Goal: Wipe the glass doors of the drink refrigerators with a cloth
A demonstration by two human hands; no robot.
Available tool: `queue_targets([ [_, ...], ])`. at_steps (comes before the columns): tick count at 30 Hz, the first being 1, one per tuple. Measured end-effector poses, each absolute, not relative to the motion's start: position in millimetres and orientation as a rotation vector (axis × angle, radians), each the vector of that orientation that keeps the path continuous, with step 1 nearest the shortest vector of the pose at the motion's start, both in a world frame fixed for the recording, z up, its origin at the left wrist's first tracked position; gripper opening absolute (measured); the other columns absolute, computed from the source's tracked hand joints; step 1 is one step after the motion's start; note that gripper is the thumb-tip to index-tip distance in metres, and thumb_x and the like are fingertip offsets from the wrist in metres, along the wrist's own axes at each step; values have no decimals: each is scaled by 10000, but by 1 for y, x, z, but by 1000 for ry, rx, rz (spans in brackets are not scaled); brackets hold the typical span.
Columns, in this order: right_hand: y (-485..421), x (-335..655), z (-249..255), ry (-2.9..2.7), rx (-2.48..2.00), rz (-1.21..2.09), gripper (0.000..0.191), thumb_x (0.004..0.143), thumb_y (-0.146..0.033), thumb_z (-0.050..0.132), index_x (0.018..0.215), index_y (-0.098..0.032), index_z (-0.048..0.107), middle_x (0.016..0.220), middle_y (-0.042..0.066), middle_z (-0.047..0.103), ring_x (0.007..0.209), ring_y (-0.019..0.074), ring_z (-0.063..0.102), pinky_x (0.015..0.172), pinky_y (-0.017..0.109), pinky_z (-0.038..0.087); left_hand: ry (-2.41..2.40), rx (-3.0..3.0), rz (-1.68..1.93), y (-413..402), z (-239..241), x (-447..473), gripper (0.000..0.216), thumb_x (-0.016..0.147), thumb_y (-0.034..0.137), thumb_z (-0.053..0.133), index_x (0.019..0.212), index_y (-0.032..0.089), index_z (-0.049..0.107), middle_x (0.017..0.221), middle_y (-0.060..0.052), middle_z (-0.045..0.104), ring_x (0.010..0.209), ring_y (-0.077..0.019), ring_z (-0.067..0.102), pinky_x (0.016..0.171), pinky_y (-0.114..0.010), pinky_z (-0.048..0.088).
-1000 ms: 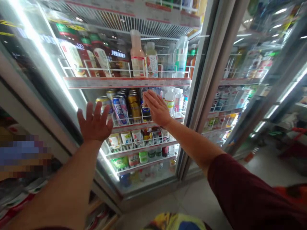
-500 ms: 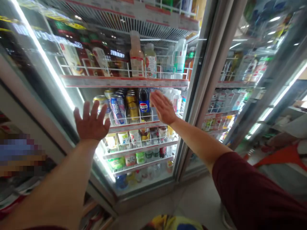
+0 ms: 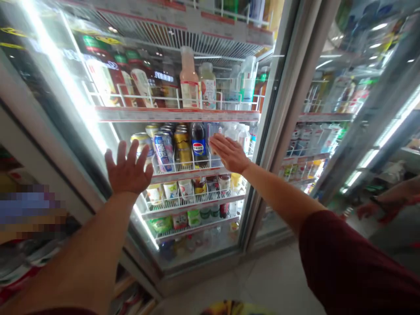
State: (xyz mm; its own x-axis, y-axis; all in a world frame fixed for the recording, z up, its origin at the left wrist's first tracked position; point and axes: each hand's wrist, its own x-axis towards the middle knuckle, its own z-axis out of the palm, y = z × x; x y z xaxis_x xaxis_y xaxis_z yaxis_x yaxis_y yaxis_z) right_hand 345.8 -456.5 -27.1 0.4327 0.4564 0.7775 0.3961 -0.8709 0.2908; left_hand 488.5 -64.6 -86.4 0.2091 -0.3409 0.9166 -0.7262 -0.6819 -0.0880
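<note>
Both my hands reach out toward a lit drinks fridge behind a glass door [image 3: 234, 258]. My left hand [image 3: 127, 170] is open, fingers spread, near the door's left side; whether it touches the glass I cannot tell. My right hand [image 3: 231, 153] is flat with fingers stretched out, before the middle shelf, holding nothing. Between them stand a blue and pink can [image 3: 163, 151], a gold can [image 3: 182, 146] and a dark cola bottle [image 3: 198, 146] with a blue label. Clear bottles [image 3: 243, 136] show behind my right hand.
Above is a shelf with a pink bottle [image 3: 189, 78] and red-brown bottles with green caps [image 3: 93, 43]. Cups [image 3: 170, 190] and green packs [image 3: 161, 224] stand lower down. To the right is a second fridge door [image 3: 316, 116]. Another person's hand [image 3: 369, 211] shows at the far right.
My right hand has come down slightly and to the right. My left hand sits slightly lower and further right in view. Another person's hand has appeared at the far right.
</note>
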Motion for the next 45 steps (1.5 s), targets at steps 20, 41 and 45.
queue_targets([
  [20, -509, 385, 91, 98, 2298, 2336, 687, 1082, -259, 164, 1702, -141, 437, 1758, 112, 442, 1732, 227, 224, 1446, 548, 183, -951, 2160, 1420, -66, -84, 484, 655, 1029, 512, 582, 1640, 279, 549, 1738, -126, 440, 1687, -401, 236, 1353, -702, -3],
  [41, -397, 378, 113, 362, 2468, 1766, 673, 1074, -226, 283, 1730, -251, 428, 1801, -22, 372, 1734, 196, 183, 1433, 465, 207, -930, 2197, 1420, -69, -85, 482, 633, 1068, 507, 477, 1616, 204, 571, 1739, -137, 433, 1698, -370, 199, 1357, -681, -30],
  [45, -372, 381, 102, 258, 2531, 1870, 700, 1061, -185, 249, 1740, -219, 414, 1819, -4, 334, 1740, 195, 124, 1444, 458, 176, -929, 2189, 1360, -70, -83, 479, 641, 1065, 512, 490, 1612, 187, 565, 1735, -144, 436, 1694, -379, 201, 1348, -699, -56],
])
